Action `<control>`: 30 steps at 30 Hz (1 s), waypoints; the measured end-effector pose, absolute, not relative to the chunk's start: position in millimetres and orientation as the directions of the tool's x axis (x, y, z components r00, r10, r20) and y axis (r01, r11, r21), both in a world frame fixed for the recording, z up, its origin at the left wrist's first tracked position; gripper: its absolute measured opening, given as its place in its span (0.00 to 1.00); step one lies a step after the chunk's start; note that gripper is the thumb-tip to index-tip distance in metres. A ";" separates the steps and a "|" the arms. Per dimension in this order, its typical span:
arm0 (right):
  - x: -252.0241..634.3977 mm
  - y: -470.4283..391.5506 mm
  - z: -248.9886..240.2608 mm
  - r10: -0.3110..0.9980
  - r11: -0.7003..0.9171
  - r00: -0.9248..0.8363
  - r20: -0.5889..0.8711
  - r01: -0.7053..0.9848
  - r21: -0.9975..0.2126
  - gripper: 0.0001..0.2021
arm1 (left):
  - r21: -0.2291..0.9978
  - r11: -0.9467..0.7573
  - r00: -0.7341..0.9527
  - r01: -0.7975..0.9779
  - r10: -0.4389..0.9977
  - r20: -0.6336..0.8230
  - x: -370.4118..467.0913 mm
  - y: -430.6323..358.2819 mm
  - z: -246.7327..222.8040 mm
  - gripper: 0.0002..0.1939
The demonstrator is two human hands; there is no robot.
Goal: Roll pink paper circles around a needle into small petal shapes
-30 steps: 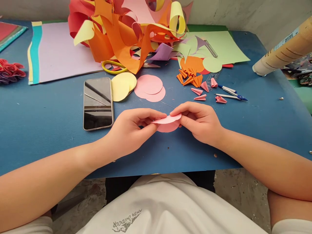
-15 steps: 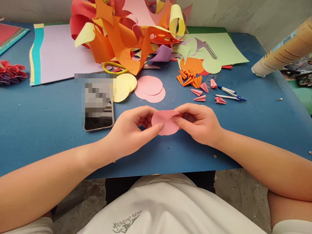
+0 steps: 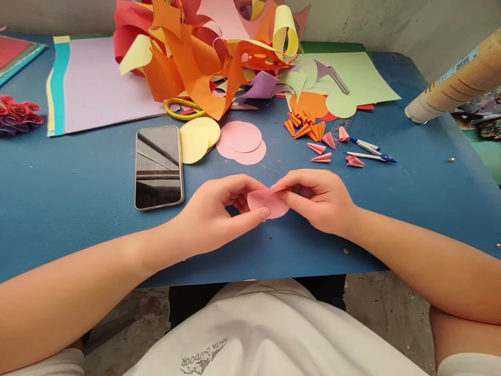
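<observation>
Between my hands, above the blue table near its front edge, is a pink paper circle (image 3: pixel 263 204). My left hand (image 3: pixel 225 209) pinches its left side, thumb on the near face and fingers behind. With thumb and forefinger, my right hand (image 3: pixel 315 201) grips the upper right edge, which bends inward. Just beyond my hands lie more pink paper circles (image 3: pixel 239 138), overlapping, with yellow paper circles (image 3: pixel 194 141) to their left. Folded pink paper cones (image 3: pixel 321 157) and a cluster of orange paper cones (image 3: pixel 309 125) lie beyond my right hand.
A phone (image 3: pixel 158 167) lies left of the circles. Orange paper scraps (image 3: pixel 188 57) heap at the back, over yellow-handled scissors (image 3: pixel 183 109). A compass (image 3: pixel 370 155) rests at the right, near a leaning cardboard tube (image 3: pixel 450 78). Lilac paper (image 3: pixel 105 83) lies back left.
The pink circle's upper edge has been bent further inward. My left hand's fingertips have moved right along the top edge, closer to my right hand's.
</observation>
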State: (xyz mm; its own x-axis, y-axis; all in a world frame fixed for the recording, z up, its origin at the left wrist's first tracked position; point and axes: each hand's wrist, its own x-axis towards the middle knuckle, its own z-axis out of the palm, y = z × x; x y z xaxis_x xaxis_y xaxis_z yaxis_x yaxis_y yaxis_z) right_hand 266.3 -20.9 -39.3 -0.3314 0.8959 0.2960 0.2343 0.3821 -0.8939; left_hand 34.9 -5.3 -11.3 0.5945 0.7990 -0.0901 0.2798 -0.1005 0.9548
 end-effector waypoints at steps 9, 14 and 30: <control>266.2 -21.0 -38.5 0.888 0.405 -0.327 0.322 0.226 -0.886 0.09 | 0.980 -0.015 0.577 0.197 0.810 -0.103 33.7 -6.3 -12.1 0.13; 266.3 -20.5 -41.1 0.876 0.434 -0.328 0.355 0.214 -0.875 0.09 | 0.982 -0.064 0.574 0.178 0.818 -0.051 35.1 -5.7 -14.3 0.14; 270.6 -17.8 -42.7 0.775 0.565 -0.460 0.433 0.200 -0.800 0.08 | 0.925 -0.305 0.579 0.228 0.806 0.124 32.4 -1.8 -20.0 0.03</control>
